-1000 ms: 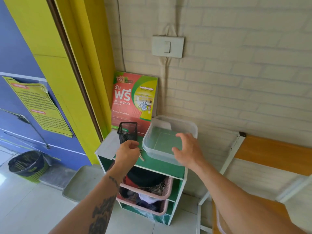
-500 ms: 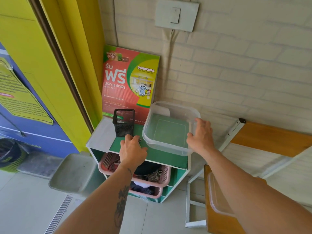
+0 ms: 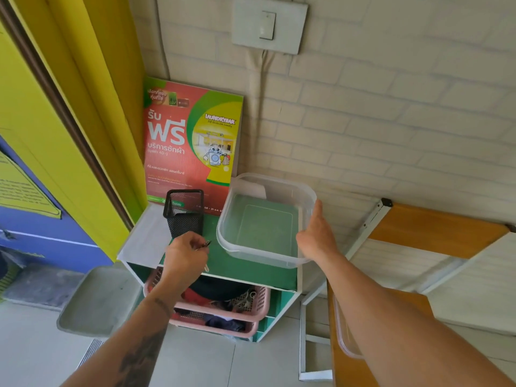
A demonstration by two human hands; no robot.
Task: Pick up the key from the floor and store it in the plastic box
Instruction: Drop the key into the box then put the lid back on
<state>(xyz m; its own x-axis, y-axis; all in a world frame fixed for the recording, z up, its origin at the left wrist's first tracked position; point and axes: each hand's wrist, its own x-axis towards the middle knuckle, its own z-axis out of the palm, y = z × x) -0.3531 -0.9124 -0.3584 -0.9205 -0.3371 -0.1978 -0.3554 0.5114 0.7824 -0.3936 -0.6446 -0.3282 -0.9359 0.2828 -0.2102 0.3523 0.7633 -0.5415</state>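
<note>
Head view: my left hand (image 3: pixel 185 254) pinches the key (image 3: pixel 206 244) just left of the clear plastic box (image 3: pixel 265 219), above the green shelf top (image 3: pixel 240 270). My right hand (image 3: pixel 317 236), fingers spread, rests against the box's right rim beside a black mesh holder (image 3: pixel 184 212).

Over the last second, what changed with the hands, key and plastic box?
The right hand slid from the near rim of the plastic box to its right side, where it now rests. The left hand crept forward beside the mesh cup, still pinching the key. The box stays empty on the green shelf.
</note>
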